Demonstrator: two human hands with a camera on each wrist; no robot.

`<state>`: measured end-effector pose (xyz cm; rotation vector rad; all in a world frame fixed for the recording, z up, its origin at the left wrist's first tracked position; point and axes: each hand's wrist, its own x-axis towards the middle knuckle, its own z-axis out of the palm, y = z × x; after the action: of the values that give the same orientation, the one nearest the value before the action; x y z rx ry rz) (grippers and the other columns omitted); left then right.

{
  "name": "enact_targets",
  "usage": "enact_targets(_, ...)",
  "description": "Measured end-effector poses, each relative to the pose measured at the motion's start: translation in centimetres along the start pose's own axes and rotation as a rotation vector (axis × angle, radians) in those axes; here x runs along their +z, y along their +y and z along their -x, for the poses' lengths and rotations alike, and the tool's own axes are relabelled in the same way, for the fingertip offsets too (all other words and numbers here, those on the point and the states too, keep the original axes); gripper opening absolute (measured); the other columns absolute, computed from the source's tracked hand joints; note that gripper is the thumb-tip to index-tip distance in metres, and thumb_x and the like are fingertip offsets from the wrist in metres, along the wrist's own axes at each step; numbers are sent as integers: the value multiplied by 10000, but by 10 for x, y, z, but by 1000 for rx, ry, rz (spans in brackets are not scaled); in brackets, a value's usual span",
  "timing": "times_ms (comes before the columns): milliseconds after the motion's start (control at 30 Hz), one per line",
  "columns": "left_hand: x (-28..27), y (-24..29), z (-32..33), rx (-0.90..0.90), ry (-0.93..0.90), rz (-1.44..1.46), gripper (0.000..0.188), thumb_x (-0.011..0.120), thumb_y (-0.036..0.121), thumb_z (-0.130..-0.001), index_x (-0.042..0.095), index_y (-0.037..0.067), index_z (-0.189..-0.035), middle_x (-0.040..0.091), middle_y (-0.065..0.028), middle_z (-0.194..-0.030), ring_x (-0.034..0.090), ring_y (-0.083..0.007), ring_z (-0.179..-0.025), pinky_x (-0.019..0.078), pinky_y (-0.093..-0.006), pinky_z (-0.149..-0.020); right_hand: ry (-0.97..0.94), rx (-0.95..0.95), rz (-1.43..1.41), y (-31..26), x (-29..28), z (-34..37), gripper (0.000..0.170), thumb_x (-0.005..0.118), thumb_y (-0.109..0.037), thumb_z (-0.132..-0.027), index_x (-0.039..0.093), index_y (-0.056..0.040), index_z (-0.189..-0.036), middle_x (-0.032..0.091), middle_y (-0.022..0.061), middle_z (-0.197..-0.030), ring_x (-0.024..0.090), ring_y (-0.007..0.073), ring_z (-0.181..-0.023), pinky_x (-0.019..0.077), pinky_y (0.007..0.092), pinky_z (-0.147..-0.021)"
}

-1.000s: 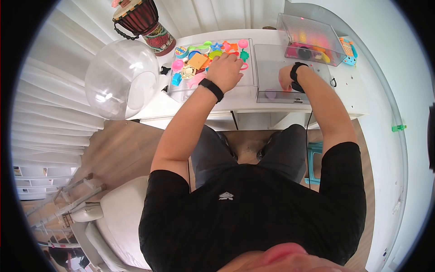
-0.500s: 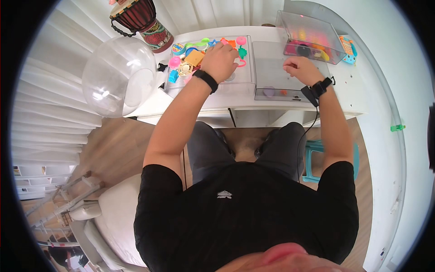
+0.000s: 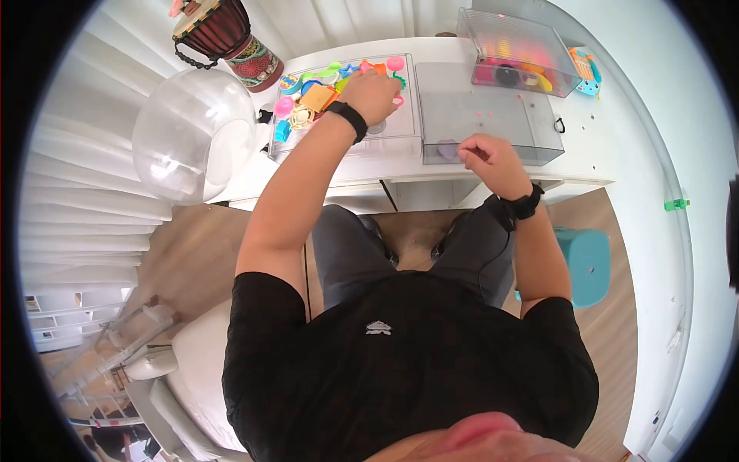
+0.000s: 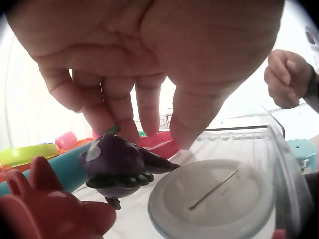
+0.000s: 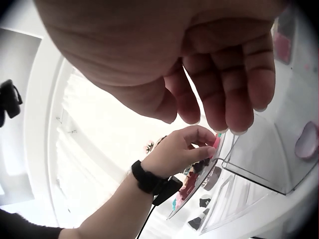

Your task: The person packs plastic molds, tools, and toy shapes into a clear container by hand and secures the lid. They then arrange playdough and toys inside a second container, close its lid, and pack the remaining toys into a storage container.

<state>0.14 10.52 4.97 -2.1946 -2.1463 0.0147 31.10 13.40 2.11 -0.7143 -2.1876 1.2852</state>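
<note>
My left hand reaches down into a clear tray heaped with colourful plastic toys. In the left wrist view its fingers hang loosely, with the tips close to a bright pink piece and behind a purple toy figure with a green stem. Beside that figure lies a round white badge, its pin side up. A red toy fills the near corner. My right hand, loosely curled around nothing, hovers over the front edge of a grey see-through container. Inside that sits a pale purple piece.
Behind the container stands a lidded clear box of bright toys, with a blue toy phone to its right. Left of the tray are a clear globe and a drum. A teal stool stands on the floor.
My right hand has risen out of the grey container and drawn back toward my body, over its front edge. My left hand stays among the toys in the tray.
</note>
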Motion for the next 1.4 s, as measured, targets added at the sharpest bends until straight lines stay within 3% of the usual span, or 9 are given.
enact_targets(400,10,-7,-4,157,113,-26,174,683,166,-927,734,137,-1091,737,-75,-952,676,-285,-1035,487,-450,-960,28,-4,-65,11,11,42,121,713,-122,-954,704,-6,-988,649,61,-803,560,139,-686,477,297,-678)
enact_targets(467,5,-3,0,158,172,89,178,689,154,-930,722,132,-1103,731,-62,-936,683,-274,-998,490,-434,-937,38,-14,-62,13,9,42,121,713,-122,-952,702,-6,-983,649,65,-806,557,139,-676,482,297,-683)
enact_targets(567,-5,2,6,190,261,194,193,723,139,-914,701,127,-1106,724,-44,-920,685,-268,-957,497,-421,-893,3,21,-72,19,8,37,111,676,-103,-1001,689,4,-975,650,7,-857,601,90,-751,495,252,-707)
enact_targets(733,-8,36,18,376,477,367,195,755,164,-885,686,145,-1066,709,-15,-875,679,-239,-937,502,-407,-844,192,132,-431,-2,22,8,239,636,-135,-1048,651,5,-1242,683,41,-965,651,119,-791,540,275,-740)
enact_targets(867,-13,65,31,535,592,313,195,765,170,-876,678,147,-1050,702,-4,-865,676,-225,-918,500,-402,-826,299,57,-576,-16,40,-21,298,651,-141,-1046,622,10,-1301,702,52,-961,679,120,-774,560,278,-712)
enact_targets(1067,-6,58,40,406,676,376,280,809,138,-823,683,141,-1074,709,-28,-963,665,-247,-994,504,-415,-857,319,24,-394,-21,44,-39,254,601,-87,-1056,654,15,-1284,725,65,-954,687,119,-799,560,274,-724)
enact_targets(1267,-6,31,51,269,764,404,288,844,120,-787,708,119,-1041,702,-56,-1058,648,-301,-1058,514,-444,-904,333,75,-253,-2,11,-73,233,659,-121,-1018,687,4,-1211,733,42,-902,697,107,-807,575,278,-736)
enact_targets(1367,-3,14,61,170,723,417,241,842,117,-789,715,107,-993,705,-56,-1032,649,-307,-1037,516,-449,-903,160,89,-16,20,-19,-100,180,659,-74,-962,703,-3,-1122,740,72,-897,739,154,-782,579,306,-690)
enact_targets(1400,-2,9,63,127,695,424,220,839,114,-790,718,100,-973,707,-56,-1012,651,-307,-1019,518,-447,-898,4,130,198,26,-27,-108,174,650,-56,-932,714,-10,-1088,745,90,-875,746,172,-783,580,329,-686)
